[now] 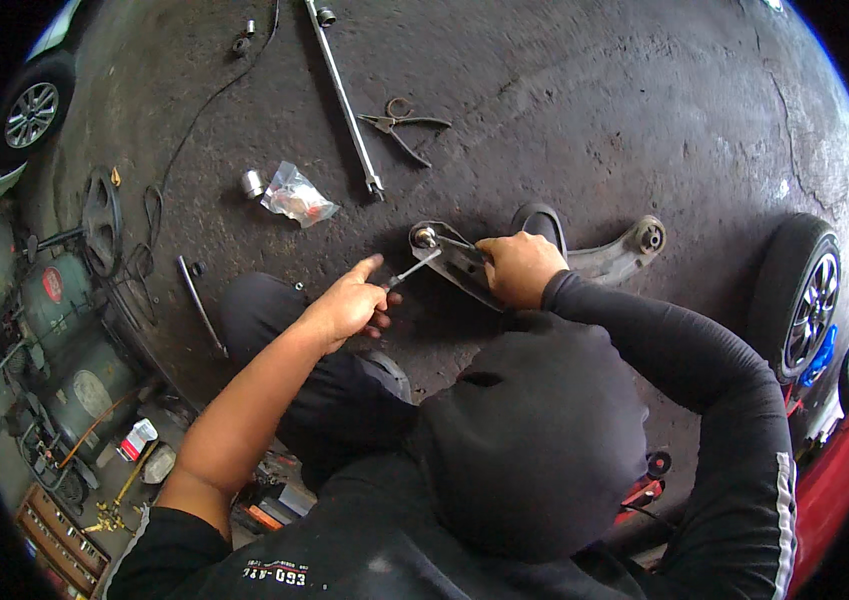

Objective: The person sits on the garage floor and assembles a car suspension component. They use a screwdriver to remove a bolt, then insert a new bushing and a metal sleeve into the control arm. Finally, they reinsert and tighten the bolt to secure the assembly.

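A grey metal suspension control arm (614, 265) lies on the dark floor in front of me, with a round bushing (651, 236) at its right end. A shiny ball joint (424, 237) sits at its left end. My right hand (522, 268) is closed over the middle of the arm. My left hand (349, 305) pinches a thin tool with a silver shaft (416, 267); its kind is unclear. The shaft's tip reaches the edge of the ball joint, and the left index finger points outward along it. My right fingertips are partly hidden.
Ahead lie a long metal bar (342, 95), pliers (406, 124), a clear plastic bag (299, 196) and a metal cup-like part (252, 183). A short rod (202, 305) rests left of my knee. Tanks (64, 290) stand at left, a wheel (799, 300) at right.
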`<state>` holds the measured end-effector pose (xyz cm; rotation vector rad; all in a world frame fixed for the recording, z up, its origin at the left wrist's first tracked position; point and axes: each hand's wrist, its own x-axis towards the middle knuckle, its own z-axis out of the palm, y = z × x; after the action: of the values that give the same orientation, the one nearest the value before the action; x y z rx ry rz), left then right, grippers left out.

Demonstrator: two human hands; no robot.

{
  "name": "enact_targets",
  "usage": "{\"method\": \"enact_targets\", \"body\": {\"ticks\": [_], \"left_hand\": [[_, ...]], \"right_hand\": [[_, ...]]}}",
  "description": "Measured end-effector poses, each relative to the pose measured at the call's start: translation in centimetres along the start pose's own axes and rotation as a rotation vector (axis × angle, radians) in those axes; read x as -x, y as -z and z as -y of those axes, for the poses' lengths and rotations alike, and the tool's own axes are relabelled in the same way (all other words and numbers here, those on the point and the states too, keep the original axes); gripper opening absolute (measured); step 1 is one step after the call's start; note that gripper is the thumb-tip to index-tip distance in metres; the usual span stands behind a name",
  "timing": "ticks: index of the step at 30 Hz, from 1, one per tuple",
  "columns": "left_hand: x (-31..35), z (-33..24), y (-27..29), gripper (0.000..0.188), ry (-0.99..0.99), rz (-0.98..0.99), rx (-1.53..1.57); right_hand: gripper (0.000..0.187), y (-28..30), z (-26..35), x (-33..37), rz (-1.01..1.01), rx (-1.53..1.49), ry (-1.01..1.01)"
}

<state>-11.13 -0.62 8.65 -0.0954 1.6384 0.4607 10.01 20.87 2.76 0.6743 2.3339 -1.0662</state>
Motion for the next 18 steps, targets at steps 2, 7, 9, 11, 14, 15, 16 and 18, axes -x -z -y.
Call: {"method": "enact_targets", "body": {"ticks": [2, 7, 9, 11, 14, 15, 16, 18], "left_hand": [[-0.8, 0.0, 0.0, 0.054, 0.004, 0.008, -0.119], [-1.4, 1.2, -0.3, 0.049, -0.151, -0.131, -0.546], [-0.6, 1.5, -0.4, 0.052, -0.103, -0.093, -0.253], [0.4, 1.3, -0.2, 0.056, -0.058, -0.06, -0.146], [1.2, 0.2, 0.9, 0.062, -0.006, -0.044, -0.277], [1.1, 0.0, 1.0, 0.061, -0.034, -0.05, -0.284], [0.9, -0.3, 1.0, 0.06, -0.054, -0.069, -0.283], [0.1, -0.4, 0.9, 0.056, -0.08, -0.117, -0.326]], "right_hand": [[0.035, 0.1, 0.0, -0.1, 0.002, 0.011, -0.005], [0.038, 0.4, -0.1, -0.4, 0.052, 0.02, 0.006], [0.04, 0.6, -0.3, -0.5, 0.068, 0.029, 0.01], [0.039, 0.7, -0.3, -0.6, 0.067, 0.033, 0.017], [0.039, 0.9, -0.3, -0.6, 0.061, 0.026, 0.024], [0.039, 0.9, -0.4, -0.6, 0.07, 0.023, 0.021], [0.038, 0.9, -0.4, -0.7, 0.079, 0.019, 0.016], [0.038, 1.0, -0.4, -0.8, 0.083, 0.012, 0.015]]}}
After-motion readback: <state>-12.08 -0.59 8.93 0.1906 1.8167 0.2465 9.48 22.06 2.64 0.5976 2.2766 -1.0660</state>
